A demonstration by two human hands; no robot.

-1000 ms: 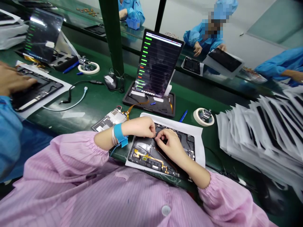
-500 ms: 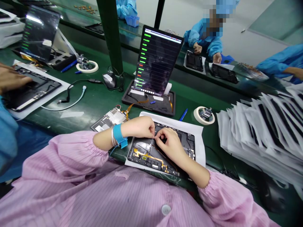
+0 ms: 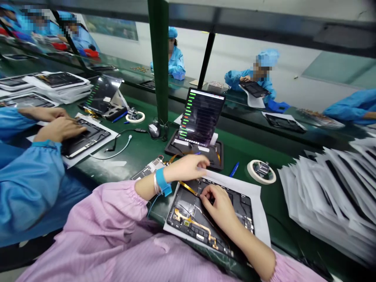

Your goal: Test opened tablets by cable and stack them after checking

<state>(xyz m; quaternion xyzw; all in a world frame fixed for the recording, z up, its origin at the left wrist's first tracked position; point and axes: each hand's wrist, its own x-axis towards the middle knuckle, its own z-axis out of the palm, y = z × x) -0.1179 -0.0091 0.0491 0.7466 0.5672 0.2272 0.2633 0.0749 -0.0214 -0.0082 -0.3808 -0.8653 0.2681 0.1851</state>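
An open tablet housing (image 3: 235,196), black with bare inner parts, lies on a white sheet (image 3: 261,219) before me. My right hand (image 3: 219,203) rests over its middle, thumb and index finger pinched at the end of an orange flex cable (image 3: 188,188). The fingertips partly hide that end. Raised over the housing's far left edge, my left hand (image 3: 194,166) has loosely bent fingers, apart, with nothing visible in them. Another gold flex cable (image 3: 196,226) runs along the housing's near side. Beside my left wrist sits a circuit board with metal shielding (image 3: 151,167), partly covered by the forearm.
A lit screen (image 3: 202,117) stands in a black tray (image 3: 217,158) behind the housing. A blue pen (image 3: 234,169), a tape roll (image 3: 261,171) and a stack of white-sleeved panels (image 3: 317,192) are on the right. At left, a co-worker's hands (image 3: 60,127) work on another housing (image 3: 96,137).
My left hand has lifted away from the right fingertips, its fingers loosening. The orange flex cable now shows beside my right hand, which stays pinched. The camera view has tilted up and turned left.
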